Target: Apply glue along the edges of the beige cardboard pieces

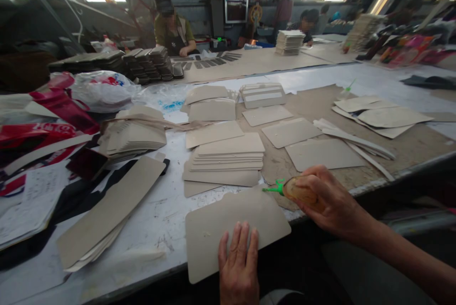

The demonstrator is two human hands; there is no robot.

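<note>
My left hand (pixel 239 260) lies flat, fingers stretched, on a beige panel (pixel 213 214) with rounded corners at the table's front edge. In my right hand (pixel 327 200) is a yellowish squeeze bottle (pixel 301 193) with a green nozzle (pixel 273 188), held on its side. The nozzle's tip is over the panel's upper right edge; whether it touches, I cannot tell. Just beyond lies a fanned stack of beige panels (pixel 228 157). To the right of that stack, single panels (pixel 324 154) are spread on a brown sheet.
Long beige pieces (pixel 114 214) and a panel stack (pixel 133 136) lie left, near plastic bags (pixel 103 91) and a notebook (pixel 28 200). Narrow strips (pixel 356 141) and more panels (pixel 384 115) are at right. Across the table a person (pixel 174 29) sits behind dark stacked pieces (pixel 153 63).
</note>
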